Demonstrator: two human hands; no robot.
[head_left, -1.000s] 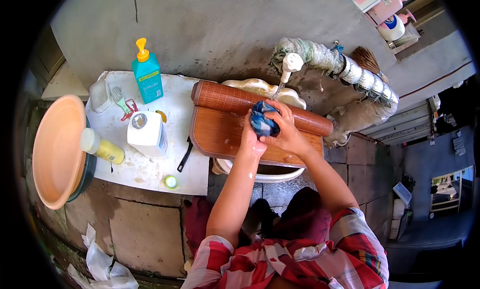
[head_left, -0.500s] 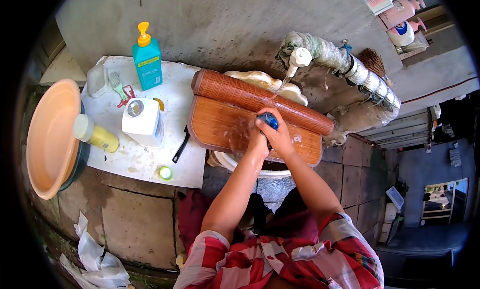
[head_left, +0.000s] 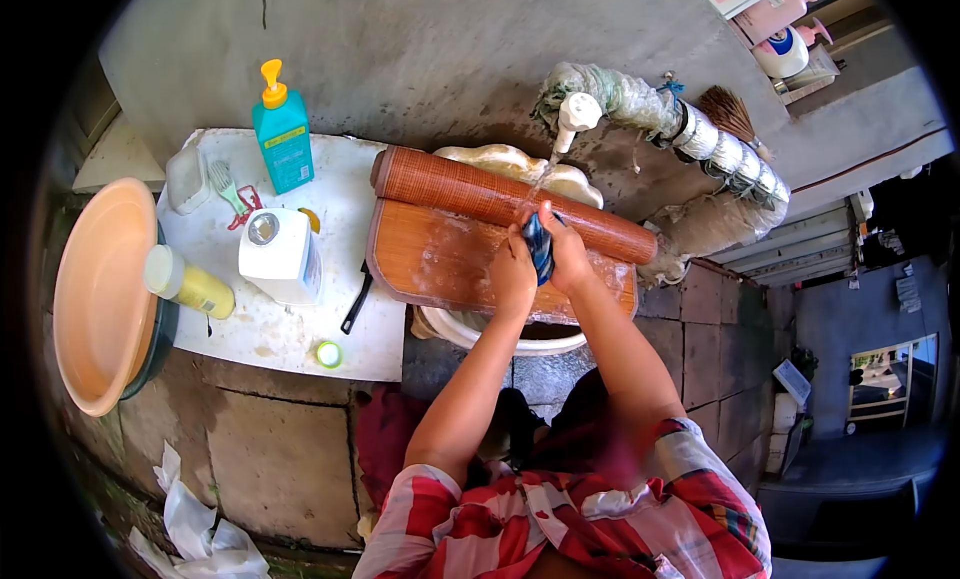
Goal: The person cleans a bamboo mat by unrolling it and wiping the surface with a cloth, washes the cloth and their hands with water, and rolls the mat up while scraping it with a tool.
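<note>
**Blue cloth [head_left: 538,249] clamped in a two-handed grip near the running tap [head_left: 577,117]**

Head view. Left hand [head_left: 514,274] on the cloth's left side, right hand [head_left: 568,254] on its right; fingers of both closed, grip clamped on the bunched cloth between them. Cloth dark blue with paler patches; much of it hidden by the fingers. Position: above the brown mat [head_left: 445,264], near its rolled far edge. Whether the cloth touches the mat: cannot tell.

Water stream [head_left: 543,179] runs from the white tap toward the hands. Mat wet, with whitish suds on the flat part; it lies across a white basin [head_left: 545,346], whose front rim shows below.

To the left, a white surface [head_left: 270,334]. On it: teal pump bottle [head_left: 284,144] with yellow top, upright; white jug [head_left: 282,257] with a silvery round top; green-handled brush [head_left: 225,186] beside a red item [head_left: 243,209]; green-rimmed cap [head_left: 329,354] near the front edge; black handle [head_left: 356,304] by the right edge. Yellow container [head_left: 205,292] tilted at the left edge, near a peach tub [head_left: 105,294].
</note>
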